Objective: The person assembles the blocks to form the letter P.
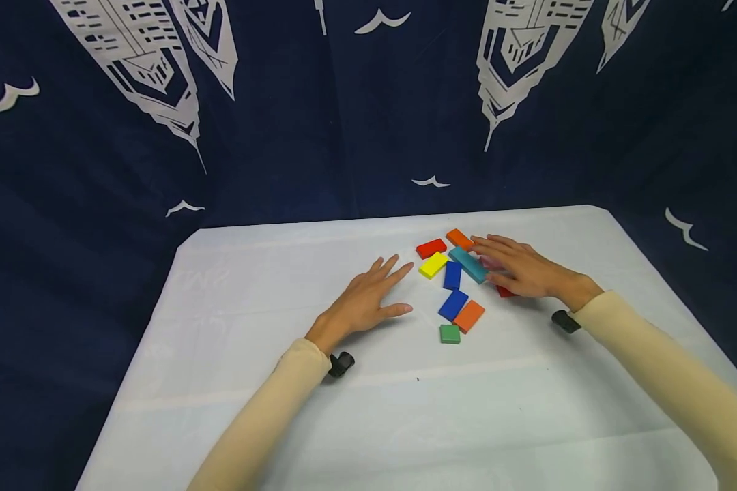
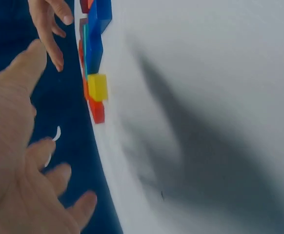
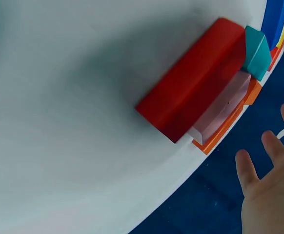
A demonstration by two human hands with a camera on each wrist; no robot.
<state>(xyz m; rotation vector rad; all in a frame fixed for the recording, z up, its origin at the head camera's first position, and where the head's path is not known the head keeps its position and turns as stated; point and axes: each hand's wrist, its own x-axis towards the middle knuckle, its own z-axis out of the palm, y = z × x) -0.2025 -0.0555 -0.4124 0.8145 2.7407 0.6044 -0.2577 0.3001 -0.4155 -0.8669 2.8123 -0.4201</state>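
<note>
Several coloured blocks lie together on the white table. In the head view my left hand (image 1: 364,300) hovers to their left, fingers spread and holding nothing; nearest it are a yellow block (image 1: 432,265) and a red block (image 1: 431,248). My right hand (image 1: 524,268) is over the right side of the group with fingers extended. It partly hides a pink block (image 3: 222,107) and another red block (image 3: 193,80). A teal block (image 1: 468,264) lies by its fingertips. Two blue blocks, an orange block (image 1: 469,316) and a green block (image 1: 450,333) lie nearer me.
The white table (image 1: 252,293) has cut corners at its far edge. Behind it hangs a dark blue cloth (image 1: 282,157) with white building and bird prints. A second orange block (image 1: 459,239) lies at the back of the group. Black cameras (image 1: 342,364) sit at both wrists.
</note>
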